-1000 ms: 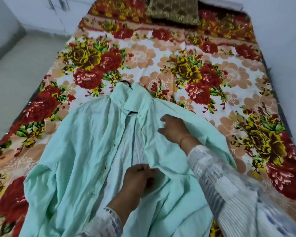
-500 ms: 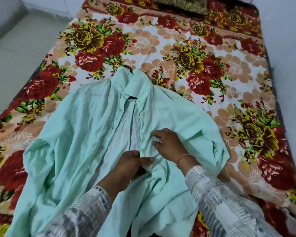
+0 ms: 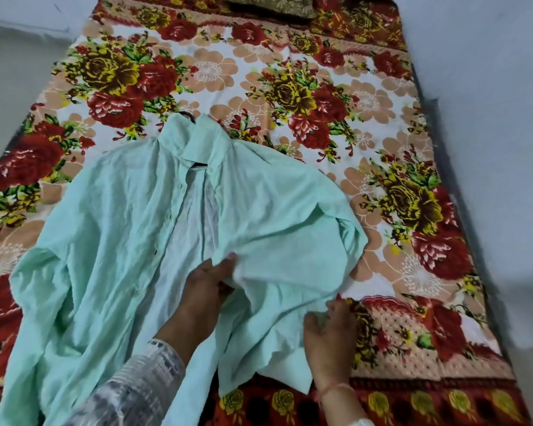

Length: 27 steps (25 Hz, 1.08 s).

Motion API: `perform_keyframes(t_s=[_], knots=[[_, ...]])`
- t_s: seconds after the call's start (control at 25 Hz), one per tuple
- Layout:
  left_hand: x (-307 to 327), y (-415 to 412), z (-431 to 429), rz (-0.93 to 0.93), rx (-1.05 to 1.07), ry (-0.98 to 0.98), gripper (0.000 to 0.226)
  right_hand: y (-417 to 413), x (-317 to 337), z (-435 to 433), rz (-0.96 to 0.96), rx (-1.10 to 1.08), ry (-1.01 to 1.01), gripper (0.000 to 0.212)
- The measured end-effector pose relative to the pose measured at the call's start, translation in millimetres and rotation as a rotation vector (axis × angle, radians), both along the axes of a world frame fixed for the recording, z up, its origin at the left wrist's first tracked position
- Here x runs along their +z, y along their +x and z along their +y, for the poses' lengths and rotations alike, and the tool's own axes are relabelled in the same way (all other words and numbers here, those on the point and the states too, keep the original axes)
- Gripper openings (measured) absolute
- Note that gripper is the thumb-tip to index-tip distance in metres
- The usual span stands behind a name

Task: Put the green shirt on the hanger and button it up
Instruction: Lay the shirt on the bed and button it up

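Left fingers (image 3: 228, 261) first: they were curled round the free edge of one front panel, pinching the cloth and bunching it up. The left hand (image 3: 208, 284) sat right in the open front of the green shirt (image 3: 111, 226), touching it. Over at about 4 o'clock from it, the right hand (image 3: 330, 330) lay at the panel's outer hem with fingers fairly straight; whether they had a pinch of cloth or only pressed on it, I couldn't tell.

From the left fingers the collar (image 3: 203, 146) lay at 12 o'clock, well apart. The hanger (image 3: 187, 114) showed only as a dark hook poking out past the collar, so it looked threaded in already. The buttons (image 3: 155, 250) ran down the other panel at roughly 9 to 10 o'clock of the fingers, near but not touching. None looked fastened; the front gaped wide. The whole garment lay flat and rumpled on the flowered bed (image 3: 382, 118).

Trouble I could see coming: a hard tug on that bunched panel might drag the shoulder off the hanger. With the cloth so crumpled, the edges could also meet skewed, a button going into the wrong hole. The fabric looked thin and would probably slip easily.
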<state>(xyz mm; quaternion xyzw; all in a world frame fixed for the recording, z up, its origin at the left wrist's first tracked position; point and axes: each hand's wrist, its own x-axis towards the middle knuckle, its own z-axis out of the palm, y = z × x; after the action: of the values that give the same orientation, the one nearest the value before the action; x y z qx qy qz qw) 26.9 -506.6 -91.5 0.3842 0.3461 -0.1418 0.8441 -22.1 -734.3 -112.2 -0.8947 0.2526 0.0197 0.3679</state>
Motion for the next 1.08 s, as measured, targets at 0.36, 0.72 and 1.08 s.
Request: perform_keyframes(t_s=[0.36, 0.72, 1.08], knots=[[-3.6, -17.6, 1.5, -0.072, -0.437, 0.268, 0.006, -21.3, -3.5, 16.4, 0.166, 0.025, 0.004, 0.017], [-10.7, -32.6, -25.7, -0.102, -0.983, 1.121, 0.049, -54.2, 1.9, 9.9, 0.022, -0.085, -0.038, 0.035], [-7.3, -50.1, -19.4, -0.046, -0.321, 0.335, 0.017, -77.8, 30.7, -89.1, -0.154, -0.452, -0.337, 0.034]])
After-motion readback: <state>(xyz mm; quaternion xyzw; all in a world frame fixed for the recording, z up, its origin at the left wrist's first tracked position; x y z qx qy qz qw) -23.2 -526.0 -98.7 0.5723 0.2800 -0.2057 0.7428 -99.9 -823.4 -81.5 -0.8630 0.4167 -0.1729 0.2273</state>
